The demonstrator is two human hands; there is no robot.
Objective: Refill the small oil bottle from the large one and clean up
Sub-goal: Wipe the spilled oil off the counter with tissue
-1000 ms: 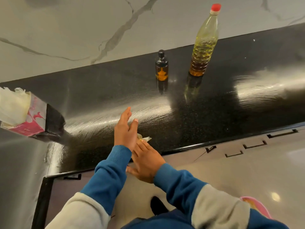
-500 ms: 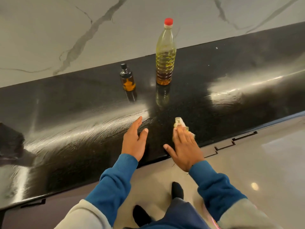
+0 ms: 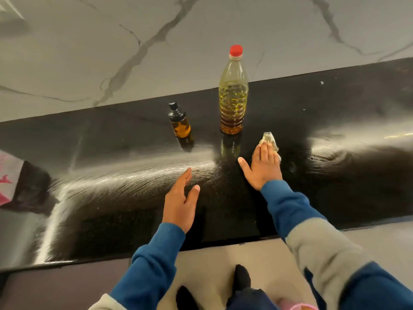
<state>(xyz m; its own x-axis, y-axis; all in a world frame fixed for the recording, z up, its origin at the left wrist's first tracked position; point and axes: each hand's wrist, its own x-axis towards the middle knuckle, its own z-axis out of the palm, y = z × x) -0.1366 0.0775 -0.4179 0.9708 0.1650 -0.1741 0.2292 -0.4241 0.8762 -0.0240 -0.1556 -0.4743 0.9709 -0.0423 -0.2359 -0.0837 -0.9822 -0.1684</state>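
Note:
A small amber oil bottle (image 3: 180, 121) with a black cap stands on the black countertop (image 3: 335, 135). To its right stands the large clear oil bottle (image 3: 233, 95), red-capped and roughly half full. My right hand (image 3: 262, 165) lies flat with straight fingers, pressing a crumpled tissue (image 3: 270, 140) onto the counter just right of the large bottle's base. My left hand (image 3: 181, 202) hovers over the counter near its front edge, fingers straight and holding nothing.
A pink and white tissue box (image 3: 9, 177) sits at the far left edge of the counter. A marble wall (image 3: 111, 52) rises behind the bottles. Smeared wipe streaks shine across the counter. My feet show on the floor below.
My right hand has slid the tissue forward and to the right, from the counter's front edge up toward the large bottle. My left hand has stayed near the front edge.

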